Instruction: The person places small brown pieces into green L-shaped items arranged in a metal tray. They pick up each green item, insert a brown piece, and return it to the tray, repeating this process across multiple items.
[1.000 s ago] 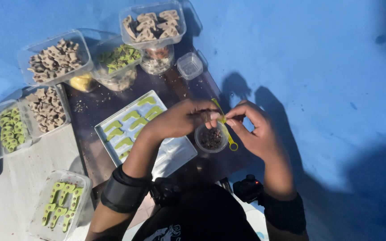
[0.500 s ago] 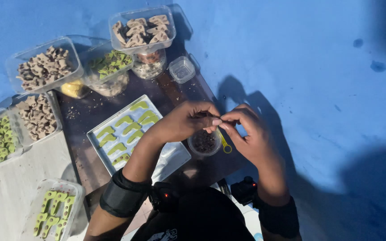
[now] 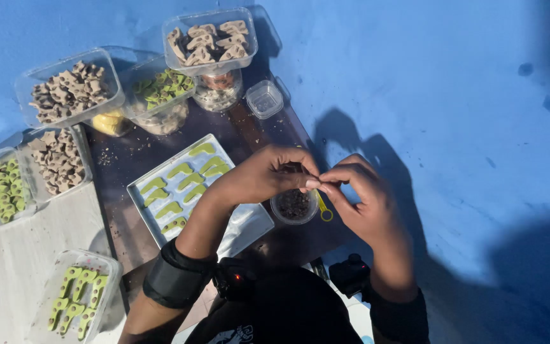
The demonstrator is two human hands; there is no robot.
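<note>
Small round clear cup [image 3: 295, 207] of dark crumbly bits sits on the dark desk [image 3: 125, 165] beside a tray [image 3: 140, 191] of green pieces, under left hand [image 3: 268, 173] and right hand [image 3: 359, 200], fingertips pinched together over it.

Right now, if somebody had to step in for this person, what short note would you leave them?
Left hand and right hand meet fingertip to fingertip over a small round clear cup of dark bits, pinching something too small to make out. A yellow tool lies by the cup's right edge.
The white tray to the left holds about eight green shaped pieces in rows.
Clear tubs at the back and left hold more pieces: brown pieces and green ones.
Done: the tray is laid out. Left: the fiddly work over the cup, not finished.
</note>
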